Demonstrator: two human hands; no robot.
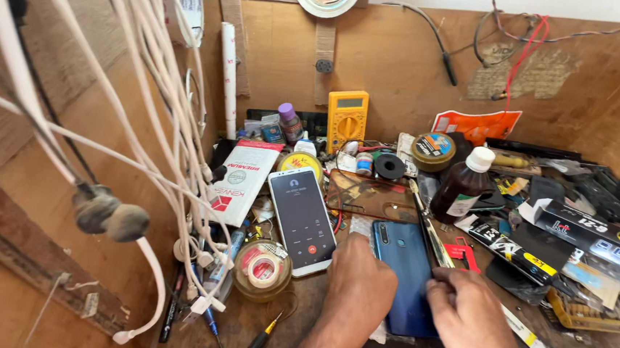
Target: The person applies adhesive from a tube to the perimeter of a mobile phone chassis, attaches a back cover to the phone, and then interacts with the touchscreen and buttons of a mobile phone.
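Two phones lie on the desk [292,318] in front of me, and the work in hand looks to be on the blue one. Starting at the left edge, a bunch of white cables [147,112] hangs down over the desk's left side, and below it sits a clear tub of tape rolls [262,269]. Next comes the white phone [302,221], face up with its screen lit, lying apart from my hands. My left hand [357,286] rests with its fingers curled down over the near left corner of the blue phone [405,271], which lies back up near the middle of the front edge. My right hand [469,317] sits at that phone's right edge, fingers [442,276] bent and pressed against its side; I cannot tell whether anything is pinched between them. Further right stand a brown bottle [463,186] and some dark boxes [597,234]; a yellow multimeter [346,118] leans at the back. I judge this to be the holding-steady step, and my next move would need a firm grip on both edges.
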